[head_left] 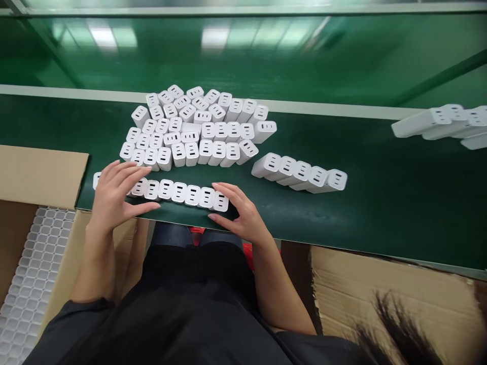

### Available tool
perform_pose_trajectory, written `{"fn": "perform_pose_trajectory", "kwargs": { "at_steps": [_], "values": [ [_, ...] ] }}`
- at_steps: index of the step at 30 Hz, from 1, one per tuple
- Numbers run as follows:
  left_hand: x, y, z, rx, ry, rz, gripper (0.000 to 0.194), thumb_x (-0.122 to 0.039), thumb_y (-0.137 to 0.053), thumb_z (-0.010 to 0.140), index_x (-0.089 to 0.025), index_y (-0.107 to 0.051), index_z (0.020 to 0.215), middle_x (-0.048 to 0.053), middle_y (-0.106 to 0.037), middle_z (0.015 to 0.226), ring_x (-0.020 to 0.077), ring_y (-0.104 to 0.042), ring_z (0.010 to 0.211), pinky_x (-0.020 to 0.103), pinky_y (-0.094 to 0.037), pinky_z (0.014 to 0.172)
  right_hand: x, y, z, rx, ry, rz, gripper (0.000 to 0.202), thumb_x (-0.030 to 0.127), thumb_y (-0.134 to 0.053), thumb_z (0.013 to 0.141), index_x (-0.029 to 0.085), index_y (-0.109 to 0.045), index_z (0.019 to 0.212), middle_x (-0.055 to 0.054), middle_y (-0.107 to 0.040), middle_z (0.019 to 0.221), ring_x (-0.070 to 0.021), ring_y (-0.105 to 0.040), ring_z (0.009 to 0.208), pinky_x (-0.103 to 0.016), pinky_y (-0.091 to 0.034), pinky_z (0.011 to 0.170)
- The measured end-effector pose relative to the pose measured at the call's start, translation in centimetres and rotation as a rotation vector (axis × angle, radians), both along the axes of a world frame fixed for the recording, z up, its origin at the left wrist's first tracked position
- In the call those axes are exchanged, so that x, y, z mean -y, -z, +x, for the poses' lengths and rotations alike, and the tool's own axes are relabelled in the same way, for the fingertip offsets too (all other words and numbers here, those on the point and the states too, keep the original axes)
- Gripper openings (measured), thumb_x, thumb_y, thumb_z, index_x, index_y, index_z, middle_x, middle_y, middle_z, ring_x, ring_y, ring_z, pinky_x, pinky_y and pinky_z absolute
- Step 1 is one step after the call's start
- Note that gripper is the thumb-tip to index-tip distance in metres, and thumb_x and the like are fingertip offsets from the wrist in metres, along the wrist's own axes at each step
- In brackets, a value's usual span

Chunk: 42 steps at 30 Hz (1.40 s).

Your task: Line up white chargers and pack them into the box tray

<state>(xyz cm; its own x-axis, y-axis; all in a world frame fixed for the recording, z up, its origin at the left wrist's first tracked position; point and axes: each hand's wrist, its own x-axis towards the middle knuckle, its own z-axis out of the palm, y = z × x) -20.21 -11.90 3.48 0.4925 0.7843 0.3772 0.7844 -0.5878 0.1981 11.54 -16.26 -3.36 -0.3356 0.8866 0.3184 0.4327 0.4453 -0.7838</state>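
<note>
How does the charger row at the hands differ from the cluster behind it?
The charger row is one line; the cluster is several rows deep. The row's visible chargers are aligned; the cluster's are turned various ways. The row has fewer than the cluster. Both are white, slotted ends up, on the green table.

Setting: flat, dark green worktop point(380, 213), cardboard along its near side.
Beyond the worktop's far edge: straight, pale grey strip point(323, 109), then glossy, brighter green surface point(342, 66) showing whitish, blocky light reflections point(215, 38); farther still, second pale rail point(243, 8). At worktop's near left: flat tan cardboard flap point(38, 175), open brown cardboard box point(11, 238) below. Below worktop's near edge, right: tan, ragged-edged cardboard sheet point(380, 294).
</note>
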Motion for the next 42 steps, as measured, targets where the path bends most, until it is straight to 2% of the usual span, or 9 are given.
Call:
{"fn": "perform_pose_trajectory", "kwargs": {
  "at_steps": [8,16,21,26,29,32,35,39,42],
  "values": [
    [0.9,1.2,-6.2,0.034,-0.14,0.026,0.069,-0.052,-0.074,0.08,-0.035,-0.047,0.142,0.009,-0.054,0.141,0.034,-0.046,0.135,0.055,-0.039,0.113,-0.1,0.1,-0.1,0.018,0.019,0.034,0.059,0.029,-0.068,0.09,0.031,-0.046,0.144,-0.01,-0.057,0.135,-0.0258,-0.057,0.124,-0.041,-0.052,0.102],
    [2.1,4.1,-5.2,0.19,-0.235,-0.03,0.087,-0.055,-0.074,0.079,-0.035,-0.03,0.152,0.014,-0.023,0.162,0.0382,-0.026,0.148,0.061,-0.033,0.115,-0.1,0.2,-0.2,0.042,0.047,0.035,0.056,0.029,-0.068,0.09,0.031,-0.049,0.142,-0.009,-0.059,0.134,-0.0253,-0.059,0.122,-0.042,-0.053,0.1],
    [2.3,5.1,-5.0,0.286,-0.277,-0.082,0.086,-0.053,-0.071,0.083,-0.034,-0.025,0.153,0.015,-0.02,0.162,0.0362,-0.024,0.15,0.059,-0.032,0.116,-0.1,0.4,-0.3,0.038,0.061,0.048,0.053,0.027,-0.065,0.091,0.031,-0.049,0.141,-0.008,-0.062,0.13,-0.0262,-0.06,0.118,-0.044,-0.054,0.097],
    [2.3,5.3,-5.0,0.282,-0.311,-0.083,0.085,-0.053,-0.069,0.083,-0.033,-0.024,0.153,0.016,-0.02,0.162,0.0364,-0.025,0.149,0.058,-0.038,0.112,0.5,0.4,0.1,-0.193,0.349,0.19,0.03,0.028,-0.056,0.092,0.028,-0.061,0.122,-0.009,-0.065,0.109,-0.0287,-0.064,0.099,-0.05,-0.054,0.086],
    [2.3,5.4,-5.0,0.304,-0.326,-0.098,0.085,-0.053,-0.069,0.083,-0.034,-0.025,0.152,0.016,-0.022,0.161,0.0366,-0.026,0.148,0.056,-0.043,0.108,0.4,-1.7,0.1,-0.26,0.469,0.262,0.011,0.027,-0.061,0.089,0.027,-0.067,0.098,-0.006,-0.063,0.094,-0.0262,-0.064,0.084,-0.047,-0.055,0.075],
    [2.3,5.5,-5.2,0.312,-0.304,-0.082,0.085,-0.053,-0.069,0.083,-0.034,-0.025,0.152,0.015,-0.024,0.16,0.0357,-0.028,0.148,0.055,-0.042,0.11,-0.9,-5.2,-1.0,-0.007,0.388,0.34,0.006,0.025,-0.063,0.09,0.028,-0.069,0.09,-0.007,-0.063,0.097,-0.0239,-0.063,0.085,-0.042,-0.054,0.074],
    [2.3,5.7,-5.5,0.344,-0.298,-0.077,0.086,-0.053,-0.071,0.082,-0.033,-0.025,0.153,0.016,-0.023,0.161,0.0356,-0.025,0.149,0.055,-0.041,0.11,-2.8,-7.8,-3.4,0.344,0.141,0.358,0.013,0.037,-0.062,0.093,0.027,-0.07,0.094,-0.008,-0.063,0.095,-0.0236,-0.061,0.085,-0.04,-0.051,0.072],
    [2.4,5.7,-5.7,0.383,-0.317,-0.098,0.088,-0.056,-0.069,0.082,-0.031,-0.023,0.153,0.017,-0.019,0.162,0.0356,-0.022,0.15,0.054,-0.042,0.11,-4.8,-8.1,-6.8,0.695,-0.068,0.36,0.04,0.06,-0.068,0.084,0.021,-0.07,0.086,-0.012,-0.06,0.092,-0.0275,-0.056,0.087,-0.04,-0.045,0.069],
    [2.5,5.7,-5.7,0.358,-0.303,-0.098,0.089,-0.058,-0.068,0.083,-0.031,-0.022,0.154,0.018,-0.02,0.161,0.0341,-0.023,0.15,0.053,-0.042,0.111,-5.4,-7.6,-8.2,0.757,-0.115,0.349,0.038,0.057,-0.072,0.082,0.02,-0.068,0.077,-0.013,-0.058,0.091,-0.0295,-0.055,0.091,-0.041,-0.044,0.072]
  ]
}}
